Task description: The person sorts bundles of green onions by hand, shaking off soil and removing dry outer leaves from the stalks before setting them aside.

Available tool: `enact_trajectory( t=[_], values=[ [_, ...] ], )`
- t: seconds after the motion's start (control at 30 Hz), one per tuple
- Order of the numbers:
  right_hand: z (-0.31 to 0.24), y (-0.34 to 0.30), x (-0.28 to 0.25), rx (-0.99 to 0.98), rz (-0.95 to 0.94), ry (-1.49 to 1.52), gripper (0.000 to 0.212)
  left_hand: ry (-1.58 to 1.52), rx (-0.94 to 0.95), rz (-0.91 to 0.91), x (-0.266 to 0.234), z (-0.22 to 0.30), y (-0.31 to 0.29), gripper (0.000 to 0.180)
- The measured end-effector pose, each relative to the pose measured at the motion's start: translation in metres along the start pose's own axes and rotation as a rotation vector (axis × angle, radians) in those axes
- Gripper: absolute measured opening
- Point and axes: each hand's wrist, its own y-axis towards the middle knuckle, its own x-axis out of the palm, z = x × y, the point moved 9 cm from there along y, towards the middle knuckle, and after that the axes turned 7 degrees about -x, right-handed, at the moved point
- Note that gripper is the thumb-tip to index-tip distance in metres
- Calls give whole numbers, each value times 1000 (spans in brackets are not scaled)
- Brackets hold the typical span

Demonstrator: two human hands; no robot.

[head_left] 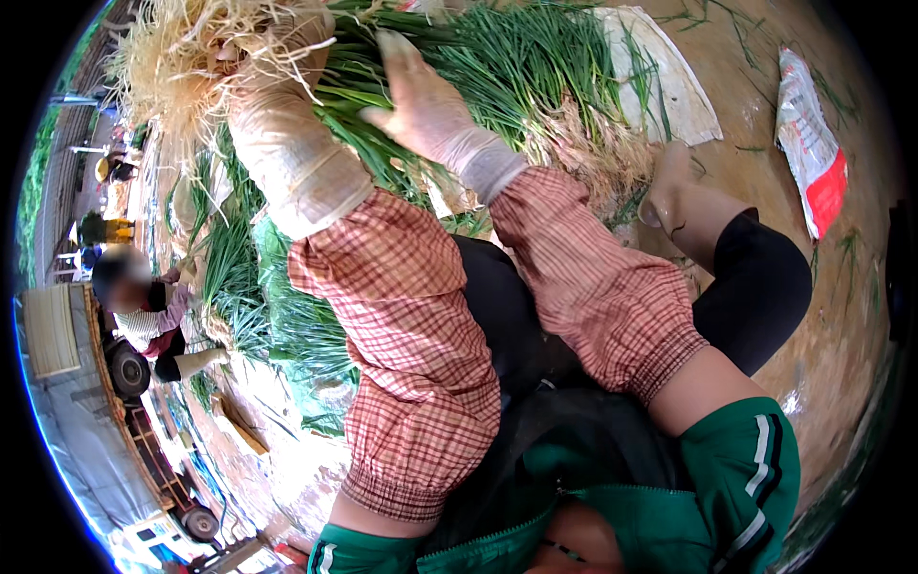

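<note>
My left hand point(304, 59), in a pale glove, is closed around a bunch of green onions point(196, 72) near its root end. Its fingers are partly hidden behind the long, whitish roots, which fan out at the upper left. The green leaves of the bunch stretch to the right, beneath my right hand point(426, 107). That hand is gloved too, its fingers extended and thumb apart, over the leaves; whether it touches them I cannot tell. Checked red sleeve covers reach over both forearms. Just beyond the right hand lies a heap of green onions point(535, 72), roots toward me.
A white sack point(674, 81) lies partly under the heap, and a red-and-white sack point(808, 143) at far right on wet ground. My boot point(688, 196) stands beside the roots. More green onions point(234, 268) lie at left, near another person point(143, 320) and a parked truck point(91, 383).
</note>
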Motion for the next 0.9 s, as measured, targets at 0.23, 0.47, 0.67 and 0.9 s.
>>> enact_trajectory(
  t=[0.23, 0.47, 0.67, 0.9],
  values=[
    [178, -312, 82, 485, -1104, -196, 24, -40, 51, 6, -10, 20, -2, 26],
    [211, -442, 39, 805, -1377, 48, 45, -21, 232, 58, -71, 108, -29, 26],
    [205, -336, 22, 622, -1170, -88, 52, 66, 445, 153, -178, 226, -89, 26],
    [193, -301, 19, 596, -1019, -97, 56, 93, 445, 88, -316, 274, -172, 26]
  ],
)
